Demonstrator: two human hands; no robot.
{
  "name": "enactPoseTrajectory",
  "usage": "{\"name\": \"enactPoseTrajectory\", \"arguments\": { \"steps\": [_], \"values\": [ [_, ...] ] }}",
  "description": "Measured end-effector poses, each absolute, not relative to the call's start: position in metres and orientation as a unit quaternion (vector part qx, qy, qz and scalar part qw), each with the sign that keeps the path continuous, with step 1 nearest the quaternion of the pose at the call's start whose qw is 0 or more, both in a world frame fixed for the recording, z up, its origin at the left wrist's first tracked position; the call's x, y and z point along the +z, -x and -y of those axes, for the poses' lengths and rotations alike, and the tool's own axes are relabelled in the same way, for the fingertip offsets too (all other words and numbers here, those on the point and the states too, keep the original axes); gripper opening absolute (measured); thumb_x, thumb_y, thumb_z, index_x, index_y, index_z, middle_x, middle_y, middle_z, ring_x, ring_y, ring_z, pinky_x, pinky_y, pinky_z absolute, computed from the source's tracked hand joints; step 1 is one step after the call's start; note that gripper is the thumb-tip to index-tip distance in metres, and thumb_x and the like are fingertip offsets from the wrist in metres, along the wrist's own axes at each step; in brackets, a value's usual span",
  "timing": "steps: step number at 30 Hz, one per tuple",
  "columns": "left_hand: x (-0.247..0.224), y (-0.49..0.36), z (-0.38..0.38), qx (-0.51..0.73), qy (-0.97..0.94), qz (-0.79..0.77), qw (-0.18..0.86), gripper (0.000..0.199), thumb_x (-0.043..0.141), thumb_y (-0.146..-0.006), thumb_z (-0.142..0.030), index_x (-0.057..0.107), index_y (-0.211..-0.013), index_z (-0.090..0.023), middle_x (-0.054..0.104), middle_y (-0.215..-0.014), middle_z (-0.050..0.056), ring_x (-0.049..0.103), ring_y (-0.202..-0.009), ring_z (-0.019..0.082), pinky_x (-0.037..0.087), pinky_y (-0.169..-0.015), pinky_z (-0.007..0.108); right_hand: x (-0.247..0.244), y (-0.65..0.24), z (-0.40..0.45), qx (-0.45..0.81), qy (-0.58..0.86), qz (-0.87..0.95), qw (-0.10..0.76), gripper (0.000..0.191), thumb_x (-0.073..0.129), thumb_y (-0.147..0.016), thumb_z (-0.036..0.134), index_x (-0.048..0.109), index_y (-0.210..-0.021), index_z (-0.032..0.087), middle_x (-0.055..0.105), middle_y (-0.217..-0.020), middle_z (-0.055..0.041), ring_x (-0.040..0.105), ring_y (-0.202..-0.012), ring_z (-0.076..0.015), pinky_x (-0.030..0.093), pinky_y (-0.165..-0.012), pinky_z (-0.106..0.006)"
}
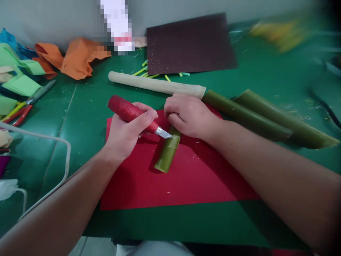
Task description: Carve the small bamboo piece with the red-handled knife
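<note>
My left hand (128, 131) is wrapped round the red handle of a carving knife (133, 114). Its short metal blade points right and touches the upper part of a short green bamboo piece (167, 154). That piece lies tilted on a red sheet (213, 177). My right hand (188, 114) has its fingers curled over the far end of the bamboo and presses it down, hiding that end. Some small pale shavings lie at the blade tip and on the sheet.
Behind my hands lies a pale stick (154, 83), with green bamboo lengths (250, 113) to the right. A dark sheet (189, 44) is at the back. Pliers (23, 110), orange paper (78, 58) and a white cable (68, 153) are at the left.
</note>
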State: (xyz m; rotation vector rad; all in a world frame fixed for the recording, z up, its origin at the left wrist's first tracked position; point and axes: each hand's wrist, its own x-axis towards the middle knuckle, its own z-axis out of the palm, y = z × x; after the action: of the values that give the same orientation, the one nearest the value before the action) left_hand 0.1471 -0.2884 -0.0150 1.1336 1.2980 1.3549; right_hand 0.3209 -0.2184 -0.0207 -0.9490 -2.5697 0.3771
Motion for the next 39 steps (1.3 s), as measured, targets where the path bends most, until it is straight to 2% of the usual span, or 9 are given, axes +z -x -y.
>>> {"name": "enactPoseTrajectory", "arguments": {
  "steps": [8,22,26,31,35,39],
  "values": [
    [-0.013,-0.162,0.292,0.581,-0.446,-0.567,0.376,0.025,0.079,-0.070,-0.040,0.065,-0.068,-0.019,0.063,-0.063,-0.001,0.060,-0.058,0.012,0.048,-0.052,0.023,-0.023,-0.321,0.215,0.133,0.318,0.917,0.200,0.023,0.038,-0.086,0.023,0.045,-0.064,0.020,0.051,-0.068,-0.0035,0.043,-0.070,-0.0165,0.030,-0.065,-0.032],
    [-0.005,-0.167,0.298,0.583,-0.469,-0.576,0.329,0.021,0.078,-0.072,-0.034,0.064,-0.063,-0.021,0.060,-0.059,-0.003,0.056,-0.055,0.010,0.047,-0.051,0.022,-0.020,-0.320,0.217,0.112,0.331,0.921,0.174,0.025,0.038,-0.090,0.022,0.042,-0.065,0.021,0.054,-0.070,-0.0049,0.048,-0.073,-0.0182,0.034,-0.067,-0.034],
    [-0.001,-0.170,0.297,0.551,-0.502,-0.571,0.345,0.021,0.079,-0.069,-0.027,0.060,-0.063,-0.021,0.059,-0.062,-0.003,0.056,-0.057,0.010,0.048,-0.054,0.021,-0.023,-0.319,0.216,0.111,0.335,0.918,0.182,0.024,0.040,-0.089,0.022,0.044,-0.066,0.021,0.054,-0.070,-0.0043,0.047,-0.071,-0.0181,0.033,-0.065,-0.034],
    [-0.004,-0.172,0.294,0.535,-0.497,-0.558,0.395,0.015,0.070,-0.075,-0.024,0.063,-0.063,-0.018,0.058,-0.063,-0.002,0.052,-0.055,0.008,0.047,-0.052,0.020,-0.026,-0.320,0.215,0.108,0.321,0.919,0.202,0.027,0.038,-0.091,0.024,0.043,-0.065,0.021,0.053,-0.069,-0.0029,0.046,-0.071,-0.0168,0.032,-0.065,-0.033],
    [-0.006,-0.174,0.296,0.525,-0.482,-0.560,0.422,0.022,0.071,-0.076,-0.028,0.059,-0.062,-0.017,0.054,-0.055,-0.004,0.045,-0.047,0.006,0.042,-0.047,0.018,-0.029,-0.320,0.215,0.115,0.322,0.915,0.216,0.028,0.038,-0.092,0.026,0.043,-0.065,0.021,0.051,-0.068,-0.0031,0.043,-0.070,-0.0167,0.029,-0.064,-0.033],
    [-0.002,-0.179,0.297,0.485,-0.487,-0.589,0.425,0.018,0.067,-0.077,-0.025,0.056,-0.064,-0.019,0.053,-0.049,-0.006,0.047,-0.042,0.006,0.039,-0.041,0.017,-0.032,-0.318,0.214,0.129,0.320,0.911,0.224,0.027,0.037,-0.091,0.026,0.047,-0.066,0.020,0.052,-0.068,-0.0032,0.040,-0.068,-0.0162,0.027,-0.063,-0.033]
  ]
}}
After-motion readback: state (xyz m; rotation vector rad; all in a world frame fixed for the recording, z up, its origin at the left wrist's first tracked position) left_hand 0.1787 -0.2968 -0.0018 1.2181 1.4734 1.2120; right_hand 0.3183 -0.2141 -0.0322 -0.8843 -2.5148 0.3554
